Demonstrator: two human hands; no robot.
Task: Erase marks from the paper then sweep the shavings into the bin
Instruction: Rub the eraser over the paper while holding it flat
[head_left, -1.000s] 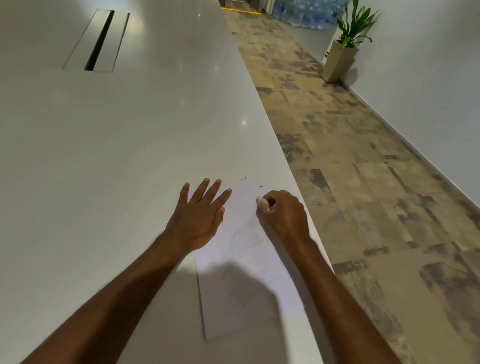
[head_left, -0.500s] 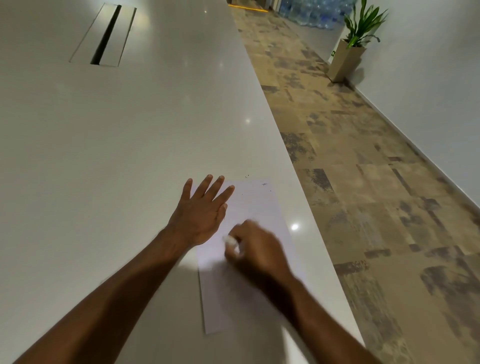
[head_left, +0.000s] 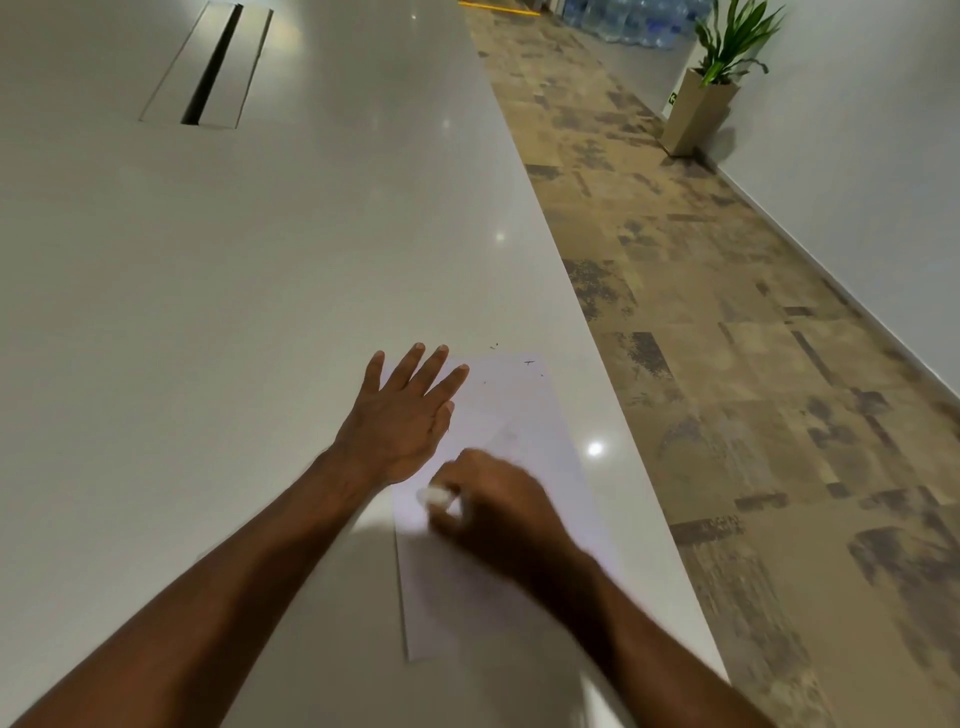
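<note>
Dim; glare spots on table (head_left: 311, 260); right hand (head_left: 498, 514) motion-blurred.

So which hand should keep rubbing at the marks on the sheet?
Right. The right hand already grips the eraser over the paper. The left hand lies flat with spread fingers on the sheet's left edge, likely steadying it.

No legible text (marks too faint)
</note>
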